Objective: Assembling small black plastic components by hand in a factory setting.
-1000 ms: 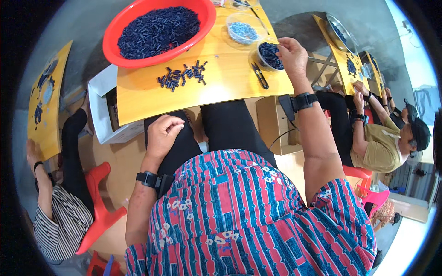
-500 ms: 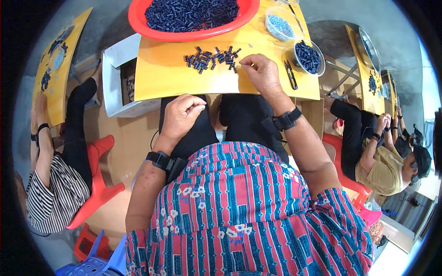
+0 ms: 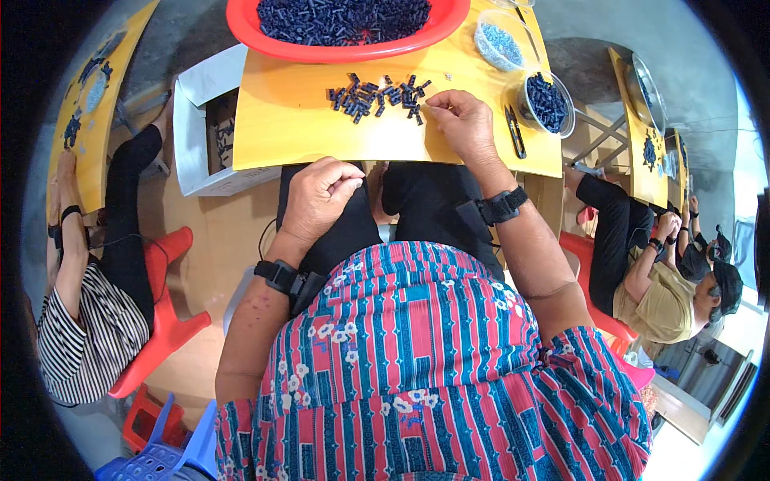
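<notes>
My left hand (image 3: 322,197) is held over my lap, just in front of the table's near edge. Its thumb and forefinger are closed in a pinch, and whatever may be between them is too small to make out. On the yellow table (image 3: 281,128), my right hand (image 3: 463,127) is at the right side of a loose pile of small dark blue plastic pieces (image 3: 377,98). Its fingertips are pressed together, and I cannot tell what they hold. Right of that hand lies a pair of black thread snips (image 3: 515,132).
A red basin (image 3: 241,26) full of dark pieces stands at the back. Clear tubs hold dark pieces (image 3: 548,104) and small pale blue parts (image 3: 499,44). An open white carton (image 3: 186,136) is left of the table. Co-workers sit on both sides on red chairs (image 3: 172,321).
The view has shifted slightly, so the table and basin appear a little to the right. Both hands stay pinched in nearly the same places.
</notes>
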A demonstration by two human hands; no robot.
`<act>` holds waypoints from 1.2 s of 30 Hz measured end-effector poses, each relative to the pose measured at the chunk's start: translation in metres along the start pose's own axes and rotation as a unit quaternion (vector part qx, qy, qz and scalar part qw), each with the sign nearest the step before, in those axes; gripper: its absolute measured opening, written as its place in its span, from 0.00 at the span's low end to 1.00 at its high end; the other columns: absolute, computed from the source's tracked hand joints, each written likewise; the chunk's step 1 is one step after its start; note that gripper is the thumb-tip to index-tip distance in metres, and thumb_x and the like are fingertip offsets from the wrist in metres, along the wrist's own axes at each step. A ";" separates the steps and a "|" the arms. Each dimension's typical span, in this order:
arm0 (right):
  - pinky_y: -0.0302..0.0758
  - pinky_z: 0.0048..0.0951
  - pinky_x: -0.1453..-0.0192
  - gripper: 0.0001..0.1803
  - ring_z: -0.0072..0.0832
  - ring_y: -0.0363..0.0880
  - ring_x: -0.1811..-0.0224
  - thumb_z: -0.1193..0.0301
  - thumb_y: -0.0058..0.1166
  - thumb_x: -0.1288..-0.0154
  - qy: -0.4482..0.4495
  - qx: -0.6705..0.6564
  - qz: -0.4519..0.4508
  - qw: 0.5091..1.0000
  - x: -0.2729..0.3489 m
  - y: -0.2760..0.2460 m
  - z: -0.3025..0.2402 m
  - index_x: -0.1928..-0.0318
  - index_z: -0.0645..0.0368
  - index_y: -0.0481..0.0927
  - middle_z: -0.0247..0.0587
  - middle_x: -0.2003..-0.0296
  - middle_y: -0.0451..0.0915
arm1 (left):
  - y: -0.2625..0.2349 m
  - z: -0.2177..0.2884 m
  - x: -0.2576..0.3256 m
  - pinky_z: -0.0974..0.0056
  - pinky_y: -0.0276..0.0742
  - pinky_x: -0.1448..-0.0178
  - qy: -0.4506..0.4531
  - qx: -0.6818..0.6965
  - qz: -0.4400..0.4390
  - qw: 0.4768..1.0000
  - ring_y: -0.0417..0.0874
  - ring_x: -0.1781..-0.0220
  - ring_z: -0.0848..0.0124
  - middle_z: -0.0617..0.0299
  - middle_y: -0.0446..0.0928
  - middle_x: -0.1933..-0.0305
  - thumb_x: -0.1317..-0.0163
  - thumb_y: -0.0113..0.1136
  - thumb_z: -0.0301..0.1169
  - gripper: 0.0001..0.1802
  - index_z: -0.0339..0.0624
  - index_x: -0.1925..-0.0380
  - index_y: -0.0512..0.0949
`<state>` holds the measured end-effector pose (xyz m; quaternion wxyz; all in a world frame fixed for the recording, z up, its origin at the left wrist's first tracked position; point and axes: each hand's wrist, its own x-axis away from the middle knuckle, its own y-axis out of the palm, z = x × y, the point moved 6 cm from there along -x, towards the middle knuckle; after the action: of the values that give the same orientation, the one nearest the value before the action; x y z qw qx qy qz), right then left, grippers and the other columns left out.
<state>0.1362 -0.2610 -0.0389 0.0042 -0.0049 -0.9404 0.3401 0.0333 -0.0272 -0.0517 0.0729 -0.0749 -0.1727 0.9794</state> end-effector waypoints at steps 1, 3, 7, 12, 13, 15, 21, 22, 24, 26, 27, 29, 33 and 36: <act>0.78 0.29 0.61 0.06 0.30 0.82 0.71 0.73 0.63 0.47 0.007 -0.009 -0.004 1.000 0.001 0.000 0.001 0.67 0.61 0.84 0.44 0.72 0.83 | 0.000 0.000 0.000 0.72 0.68 0.71 -0.001 0.001 0.000 1.000 0.74 0.76 0.77 0.62 0.77 0.73 0.47 0.64 0.21 0.05 0.37 0.69 0.82; 0.78 0.28 0.62 0.06 0.30 0.82 0.71 0.73 0.63 0.47 0.005 -0.012 -0.008 1.000 0.003 0.001 0.005 0.67 0.61 0.85 0.44 0.72 0.83 | -0.001 0.002 0.000 0.72 0.68 0.71 0.005 0.006 0.006 1.000 0.74 0.76 0.77 0.62 0.77 0.73 0.47 0.64 0.21 0.05 0.37 0.69 0.82; 0.78 0.28 0.63 0.06 0.30 0.82 0.71 0.75 0.62 0.47 -0.021 0.019 -0.001 1.000 0.009 -0.001 0.004 0.66 0.60 0.85 0.44 0.71 0.83 | 0.000 0.002 -0.001 0.72 0.69 0.70 0.009 0.003 0.000 1.000 0.74 0.76 0.76 0.62 0.77 0.73 0.46 0.64 0.21 0.05 0.38 0.69 0.82; 0.77 0.29 0.63 0.06 0.33 0.81 0.71 0.77 0.61 0.47 -0.107 0.003 0.006 0.994 0.007 0.005 -0.013 0.67 0.59 0.85 0.43 0.71 0.81 | 0.000 0.001 0.001 0.72 0.69 0.70 0.003 0.000 0.000 1.000 0.74 0.76 0.76 0.63 0.77 0.73 0.46 0.64 0.21 0.05 0.38 0.69 0.82; 0.77 0.30 0.63 0.06 0.34 0.81 0.70 0.77 0.60 0.47 -0.126 0.017 0.007 0.992 0.006 0.006 -0.017 0.67 0.59 0.85 0.43 0.71 0.81 | 0.000 0.001 0.001 0.72 0.69 0.70 0.003 0.000 0.000 1.000 0.74 0.76 0.76 0.63 0.77 0.73 0.46 0.64 0.21 0.05 0.38 0.69 0.82; 0.77 0.31 0.63 0.06 0.35 0.81 0.70 0.77 0.59 0.47 -0.134 0.031 0.007 0.990 0.004 0.009 -0.020 0.67 0.58 0.85 0.44 0.72 0.80 | -0.001 0.001 0.001 0.72 0.69 0.70 0.005 0.009 0.003 1.000 0.74 0.76 0.76 0.63 0.77 0.73 0.47 0.64 0.21 0.05 0.38 0.69 0.82; 0.77 0.34 0.61 0.06 0.39 0.80 0.70 0.75 0.59 0.47 -0.145 0.084 -0.007 0.986 0.002 0.012 -0.025 0.68 0.55 0.86 0.43 0.72 0.79 | 0.000 0.001 0.002 0.72 0.69 0.70 0.006 0.004 0.002 1.000 0.74 0.76 0.76 0.62 0.77 0.74 0.47 0.64 0.21 0.05 0.37 0.69 0.82; 0.77 0.35 0.61 0.06 0.40 0.80 0.69 0.75 0.59 0.47 -0.144 0.092 -0.013 0.985 0.003 0.013 -0.028 0.68 0.55 0.86 0.43 0.72 0.79 | -0.001 0.001 0.002 0.72 0.69 0.70 0.005 0.003 0.003 1.000 0.74 0.76 0.76 0.62 0.77 0.74 0.47 0.64 0.21 0.05 0.37 0.69 0.82; 0.77 0.31 0.61 0.06 0.35 0.80 0.70 0.76 0.60 0.47 -0.155 0.117 -0.025 0.981 0.003 0.013 -0.029 0.67 0.56 0.86 0.42 0.72 0.79 | -0.001 0.003 0.001 0.67 0.70 0.70 0.000 0.003 0.002 1.000 0.75 0.76 0.68 0.58 0.76 0.74 0.47 0.64 0.22 0.04 0.38 0.70 0.81; 0.77 0.28 0.62 0.07 0.31 0.80 0.70 0.77 0.61 0.47 -0.166 0.141 -0.038 0.975 0.004 0.016 -0.032 0.65 0.57 0.86 0.41 0.71 0.80 | -0.001 0.003 0.001 0.66 0.70 0.70 0.003 0.004 0.005 1.000 0.75 0.76 0.68 0.58 0.76 0.75 0.47 0.64 0.22 0.04 0.38 0.70 0.81; 0.77 0.28 0.62 0.07 0.31 0.80 0.70 0.77 0.61 0.46 -0.163 0.138 -0.038 0.976 0.005 0.016 -0.033 0.65 0.57 0.86 0.41 0.71 0.80 | -0.001 0.003 0.002 0.66 0.70 0.70 0.006 0.004 0.008 1.000 0.75 0.76 0.68 0.58 0.76 0.75 0.47 0.64 0.22 0.04 0.38 0.70 0.81; 0.77 0.29 0.61 0.07 0.31 0.80 0.69 0.77 0.61 0.46 -0.161 0.135 -0.038 0.977 0.007 0.017 -0.036 0.65 0.57 0.86 0.41 0.71 0.80 | -0.001 0.003 0.001 0.66 0.70 0.70 0.003 0.006 0.008 1.000 0.75 0.76 0.67 0.58 0.76 0.75 0.47 0.64 0.23 0.04 0.38 0.70 0.81; 0.77 0.33 0.61 0.06 0.36 0.80 0.68 0.75 0.60 0.46 -0.168 0.137 -0.013 0.976 0.006 0.008 -0.038 0.67 0.55 0.86 0.41 0.70 0.79 | -0.001 0.002 0.002 0.71 0.69 0.70 0.014 -0.001 0.001 1.000 0.73 0.76 0.75 0.62 0.77 0.73 0.46 0.64 0.21 0.05 0.38 0.69 0.81; 0.77 0.33 0.61 0.06 0.37 0.80 0.68 0.75 0.60 0.47 -0.188 0.140 -0.008 0.972 0.009 0.002 -0.036 0.67 0.55 0.86 0.41 0.70 0.79 | -0.001 0.003 0.001 0.66 0.71 0.70 0.004 0.009 0.008 1.000 0.76 0.76 0.67 0.58 0.76 0.75 0.47 0.64 0.23 0.04 0.38 0.70 0.81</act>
<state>0.1280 -0.2360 -0.0125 -0.1690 0.0671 -0.8676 0.4628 0.0320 -0.0267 -0.0486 0.0666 -0.0790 -0.1629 0.9812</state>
